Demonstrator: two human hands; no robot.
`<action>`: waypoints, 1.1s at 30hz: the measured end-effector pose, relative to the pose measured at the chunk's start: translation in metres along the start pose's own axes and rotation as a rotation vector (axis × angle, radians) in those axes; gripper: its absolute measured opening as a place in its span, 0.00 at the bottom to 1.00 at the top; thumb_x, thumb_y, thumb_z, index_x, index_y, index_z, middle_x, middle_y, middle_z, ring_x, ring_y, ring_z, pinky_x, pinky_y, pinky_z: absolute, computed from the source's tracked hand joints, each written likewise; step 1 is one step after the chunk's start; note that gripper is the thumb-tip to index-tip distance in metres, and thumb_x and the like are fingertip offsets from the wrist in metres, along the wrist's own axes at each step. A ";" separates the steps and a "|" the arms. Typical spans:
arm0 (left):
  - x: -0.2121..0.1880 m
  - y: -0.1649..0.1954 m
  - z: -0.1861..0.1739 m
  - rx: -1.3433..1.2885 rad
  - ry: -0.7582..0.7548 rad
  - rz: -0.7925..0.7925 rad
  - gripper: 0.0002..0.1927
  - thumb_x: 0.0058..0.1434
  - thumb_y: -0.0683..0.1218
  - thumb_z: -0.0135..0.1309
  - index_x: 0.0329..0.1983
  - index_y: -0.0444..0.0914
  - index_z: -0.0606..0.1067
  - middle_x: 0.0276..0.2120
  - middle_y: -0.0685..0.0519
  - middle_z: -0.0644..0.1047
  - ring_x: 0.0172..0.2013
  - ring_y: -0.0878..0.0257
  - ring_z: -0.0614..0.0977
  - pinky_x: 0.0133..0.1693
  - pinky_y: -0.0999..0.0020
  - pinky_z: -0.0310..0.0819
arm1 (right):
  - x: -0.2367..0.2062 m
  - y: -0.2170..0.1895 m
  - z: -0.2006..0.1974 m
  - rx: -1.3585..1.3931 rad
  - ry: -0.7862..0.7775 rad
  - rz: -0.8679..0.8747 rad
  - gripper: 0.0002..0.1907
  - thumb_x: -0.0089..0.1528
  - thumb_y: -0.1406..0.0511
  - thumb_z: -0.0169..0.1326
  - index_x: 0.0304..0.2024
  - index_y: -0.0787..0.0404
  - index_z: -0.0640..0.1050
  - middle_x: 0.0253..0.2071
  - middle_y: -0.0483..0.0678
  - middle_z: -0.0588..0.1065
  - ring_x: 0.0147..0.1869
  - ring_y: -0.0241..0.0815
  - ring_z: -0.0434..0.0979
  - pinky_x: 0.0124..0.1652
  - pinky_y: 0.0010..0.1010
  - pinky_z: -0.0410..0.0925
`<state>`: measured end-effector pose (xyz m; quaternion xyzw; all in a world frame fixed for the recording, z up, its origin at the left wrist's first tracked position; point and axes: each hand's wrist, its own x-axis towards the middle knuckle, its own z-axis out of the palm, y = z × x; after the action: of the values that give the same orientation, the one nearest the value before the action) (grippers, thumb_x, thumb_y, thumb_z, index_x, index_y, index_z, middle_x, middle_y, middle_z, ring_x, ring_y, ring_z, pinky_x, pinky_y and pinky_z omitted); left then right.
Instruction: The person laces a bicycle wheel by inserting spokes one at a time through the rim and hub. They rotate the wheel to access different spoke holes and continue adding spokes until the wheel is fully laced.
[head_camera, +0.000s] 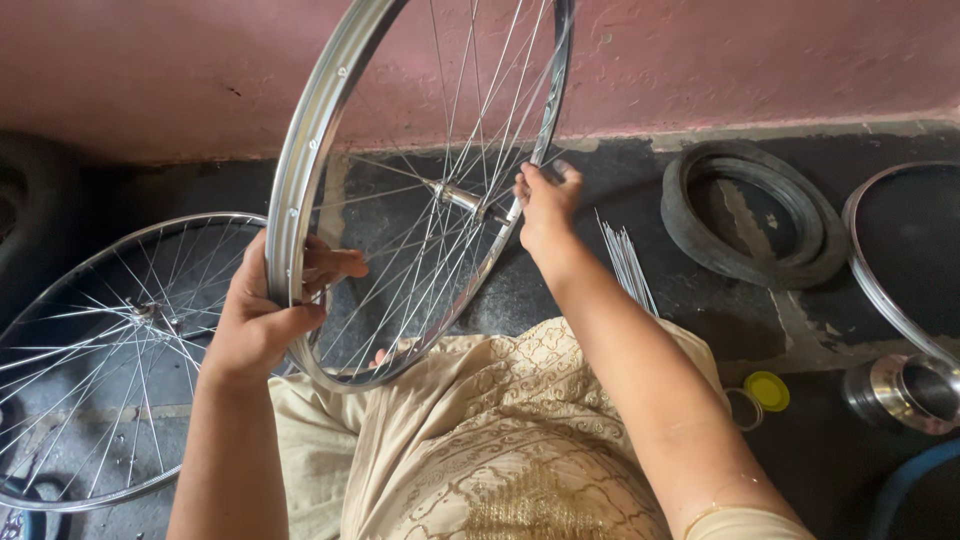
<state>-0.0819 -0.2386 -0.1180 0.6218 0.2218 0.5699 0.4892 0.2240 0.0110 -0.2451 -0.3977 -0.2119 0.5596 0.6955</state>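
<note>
Cream cloth (500, 450) with gold stitching covers the person's lap at the bottom middle of the frame. On the lap stands a big shiny bicycle wheel (305, 150), held upright and reaching up past the top of the frame. Thin spokes run from its rim to the hub (455, 195) in the middle.

At the lower left, the left hand (265, 310) is wrapped around the rim, with the thumb on one side and the fingers curled around the other. In the middle of the frame, the right hand (545, 205) has its fingertips pressed together at the far side of the rim, just beside the hub. It looks like it is pinching something small there, but I cannot tell what.

A second wheel (100, 360) lies flat on the dark floor at the left. A bunch of loose spokes (628, 262) lies just beside the right arm. A black rubber tyre (750, 215) lies at the upper right, with a bare rim (880, 290) next to it. A yellow lid (768, 390) and a shiny metal cup (905, 392) sit at the lower right.
</note>
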 end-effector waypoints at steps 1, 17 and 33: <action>0.000 0.000 0.000 -0.008 0.000 -0.001 0.37 0.48 0.26 0.46 0.64 0.36 0.66 0.58 0.38 0.77 0.63 0.44 0.78 0.69 0.47 0.67 | -0.002 0.003 -0.003 0.022 -0.047 -0.109 0.29 0.61 0.72 0.59 0.61 0.56 0.64 0.46 0.51 0.78 0.44 0.41 0.79 0.46 0.36 0.72; -0.002 -0.001 0.003 -0.003 0.052 -0.032 0.39 0.43 0.26 0.47 0.63 0.34 0.66 0.56 0.38 0.78 0.62 0.44 0.78 0.71 0.47 0.66 | -0.018 -0.035 0.018 -0.393 -0.111 -0.644 0.08 0.59 0.71 0.64 0.42 0.65 0.83 0.38 0.44 0.82 0.42 0.33 0.81 0.44 0.24 0.74; -0.003 -0.007 0.011 -0.034 0.035 -0.039 0.39 0.46 0.26 0.49 0.65 0.35 0.65 0.58 0.38 0.77 0.63 0.45 0.77 0.72 0.45 0.62 | -0.003 -0.023 0.024 -0.308 -0.245 -0.170 0.18 0.58 0.74 0.61 0.48 0.63 0.71 0.34 0.47 0.79 0.33 0.34 0.80 0.31 0.24 0.75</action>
<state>-0.0710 -0.2421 -0.1239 0.5990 0.2324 0.5748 0.5068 0.2196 0.0145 -0.2122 -0.4089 -0.4106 0.5040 0.6404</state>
